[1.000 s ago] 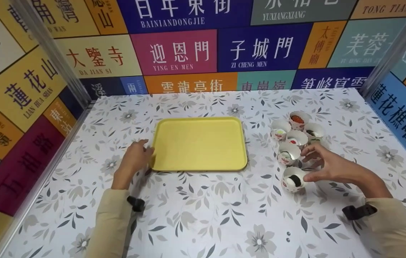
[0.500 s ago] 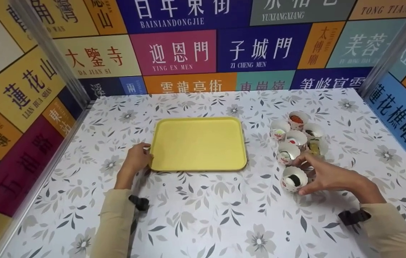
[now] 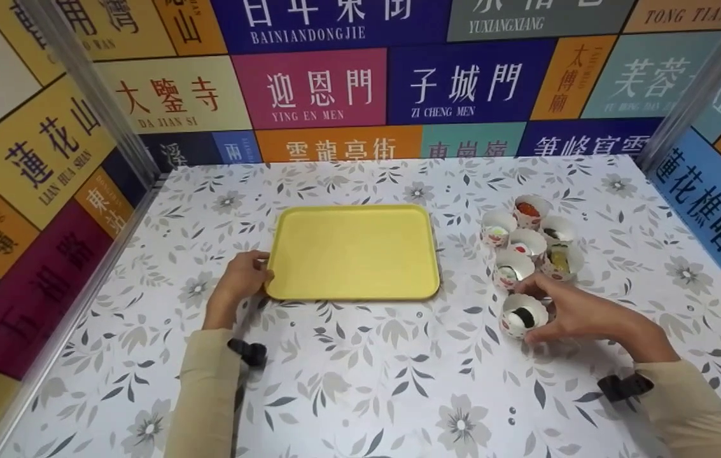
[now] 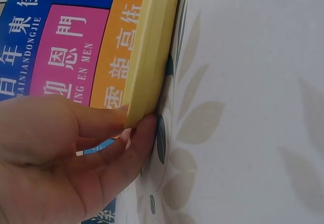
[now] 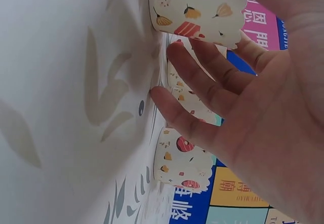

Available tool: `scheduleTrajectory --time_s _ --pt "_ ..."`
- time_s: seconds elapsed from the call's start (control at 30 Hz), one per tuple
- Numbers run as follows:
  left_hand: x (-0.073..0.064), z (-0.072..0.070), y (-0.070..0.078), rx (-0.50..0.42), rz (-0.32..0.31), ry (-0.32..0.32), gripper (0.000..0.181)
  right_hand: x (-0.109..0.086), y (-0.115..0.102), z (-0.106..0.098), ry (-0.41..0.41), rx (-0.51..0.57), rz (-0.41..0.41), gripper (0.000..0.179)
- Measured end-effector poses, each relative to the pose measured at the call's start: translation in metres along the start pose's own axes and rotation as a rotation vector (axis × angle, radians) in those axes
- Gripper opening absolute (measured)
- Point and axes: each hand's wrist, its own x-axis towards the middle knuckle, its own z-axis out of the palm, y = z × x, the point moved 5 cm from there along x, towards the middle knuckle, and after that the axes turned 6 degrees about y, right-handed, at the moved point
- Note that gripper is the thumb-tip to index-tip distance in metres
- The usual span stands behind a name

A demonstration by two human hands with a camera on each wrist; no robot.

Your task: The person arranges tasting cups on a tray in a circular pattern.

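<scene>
A yellow rectangular tray [image 3: 354,254] lies flat on the table. My left hand [image 3: 240,280] is at its near left corner; in the left wrist view the thumb and fingers [image 4: 136,150] pinch the tray's edge. On the right, my right hand [image 3: 576,312] holds the nearest paper cup [image 3: 513,329] between thumb and fingers. That cup has a scalloped rim and holds a white piece with a black band, like sushi. In the right wrist view, the cup [image 5: 195,11] shows a printed wall, and the lower fingers are spread beside it.
Several more paper cups with food cluster beyond the right hand, among them one with orange-red filling [image 3: 529,213], one with a yellowish-green piece [image 3: 559,259] and one at the left [image 3: 497,229]. Printed panels [image 3: 315,89] stand behind the floral tabletop [image 3: 360,375].
My right hand has moved nearer and to the left, and its thumb and fingers have closed round the nearest cup. The left hand has taken hold of the tray's edge; the tray has hardly moved.
</scene>
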Motion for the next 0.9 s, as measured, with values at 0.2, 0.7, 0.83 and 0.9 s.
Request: scheduleTrajectory --time_s 0.2,0.7,0.83,0.9 --pt "-0.002 0.0 -0.002 -0.038 -0.001 -0.01 0.047 0.002 0.0 0.001 -0.008 -0.011 0.027 0.063" --pt "0.0 0.003 -0.006 -0.092 0.008 0.014 0.049 0.009 -0.02 -0.001 0.045 -0.037 0.037 0.05" --pt "0.0 0.003 -0.006 -0.091 0.019 0.023 0.049 0.013 -0.028 -0.003 0.072 -0.036 0.018 0.048" --pt "-0.001 0.003 -0.007 -0.097 0.028 0.02 0.048 0.015 -0.032 -0.003 0.081 -0.027 0.008 0.047"
